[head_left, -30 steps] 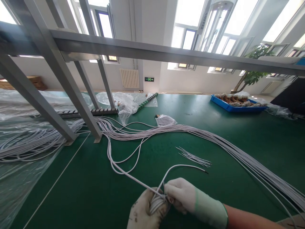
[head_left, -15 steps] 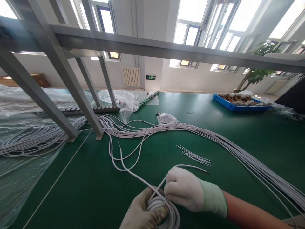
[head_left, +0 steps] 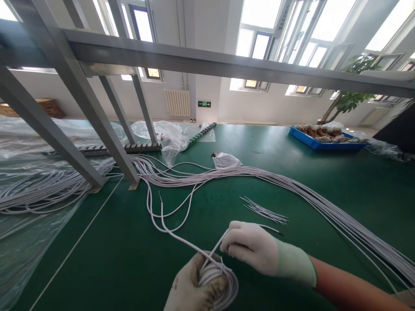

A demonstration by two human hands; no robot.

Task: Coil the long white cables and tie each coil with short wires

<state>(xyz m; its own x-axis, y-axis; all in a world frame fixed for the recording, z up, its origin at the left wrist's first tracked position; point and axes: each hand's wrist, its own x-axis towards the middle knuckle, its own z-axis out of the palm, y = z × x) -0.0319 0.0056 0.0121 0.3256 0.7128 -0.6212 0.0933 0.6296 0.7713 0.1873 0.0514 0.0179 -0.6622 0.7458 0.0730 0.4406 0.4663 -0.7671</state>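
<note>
My left hand [head_left: 194, 285], in a soiled pale glove, is closed around a coil of white cable [head_left: 231, 290], thumb across the turns. A thin tie end [head_left: 222, 260] sticks up from the coil's top. My right hand [head_left: 251, 247], in a white glove with a green cuff, is just above and right of the coil, fingers bent together. Its fingertips are beside a cable strand [head_left: 215, 247] rising from the coil; whether they grip anything is hidden. That strand passes behind the hand, and its dark-tipped end [head_left: 275, 231] shows beyond. Another cable length [head_left: 181, 236] runs up-left from the coil.
Several thin white ties [head_left: 264, 211] lie loose on the green tabletop [head_left: 123, 255]. A long bundle of cables [head_left: 292, 183] crosses behind them. A plastic bag [head_left: 227, 160], a blue tray [head_left: 330, 144] and grey metal frame posts [head_left: 94, 99] stand farther back.
My right hand has moved up slightly, away from the coil's top, and the tie end there now shows. The coil in my left hand has shifted slightly left.
</note>
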